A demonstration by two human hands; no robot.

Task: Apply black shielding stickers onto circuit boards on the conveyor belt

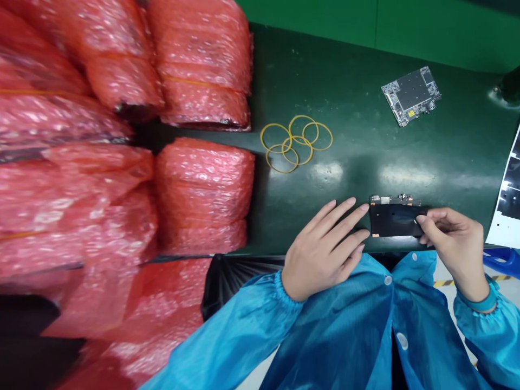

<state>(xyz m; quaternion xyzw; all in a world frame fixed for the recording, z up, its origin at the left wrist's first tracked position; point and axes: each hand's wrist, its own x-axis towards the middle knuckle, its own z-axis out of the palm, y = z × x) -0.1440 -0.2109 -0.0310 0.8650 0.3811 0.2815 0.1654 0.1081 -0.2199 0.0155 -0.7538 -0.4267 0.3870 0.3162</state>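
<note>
Right hand (pixel 457 249): pinching right end of black-backed circuit board (pixel 396 219) between thumb and fingers | left hand (pixel 323 252): fingers spread, just beside board's left edge | board: lower right of frame, on green workbench (pixel 349 135) | 2nd circuit board (pixel 411 96): upper right | rubber bands (pixel 296 143): centre | red bubble-wrap bundles (pixel 199 70): left

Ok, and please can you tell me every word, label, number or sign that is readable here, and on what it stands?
Circuit board: the markings are too small to read.
Yellow label on that board: too small to read.
Printed sheet at the right edge: nothing is legible.
Black panel: no readable text shows.
</note>
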